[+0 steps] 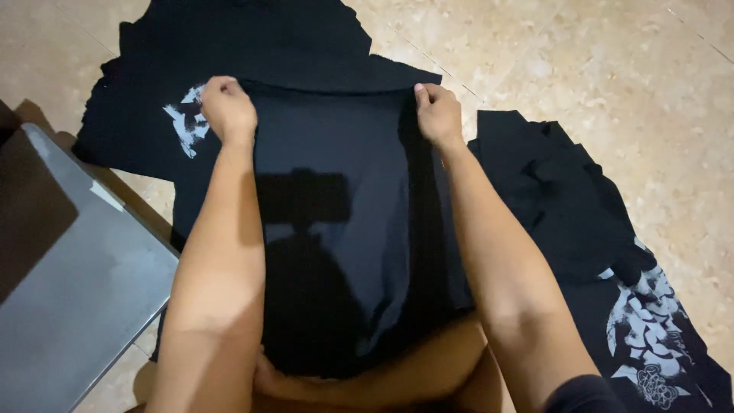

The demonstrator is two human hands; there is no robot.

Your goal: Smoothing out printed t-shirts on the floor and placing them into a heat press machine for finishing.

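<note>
Two black garments lay on the tiled floor [612,69], and this was the largest thing in the view. One black T-shirt [336,229] was spread from the person's lap toward twelve o'clock, with a white print [187,126] showing at about ten o'clock. A second black shirt [566,214] with a white print lay crumpled at four o'clock, just beside the right forearm. A grey board [69,291] stood at eight o'clock, touching nothing of the cloth, as far as I could tell.

The left hand [227,109] and the right hand [437,113] each were closed on the far folded edge of the black T-shirt, one at eleven o'clock and one at one o'clock. The cloth between them was pulled flat.

To do this fold well, I judged that both hands should keep the same height and the same tension, so the edge stays straight and no wrinkle is pressed in. The T-shirt lay under and between both grips.
</note>
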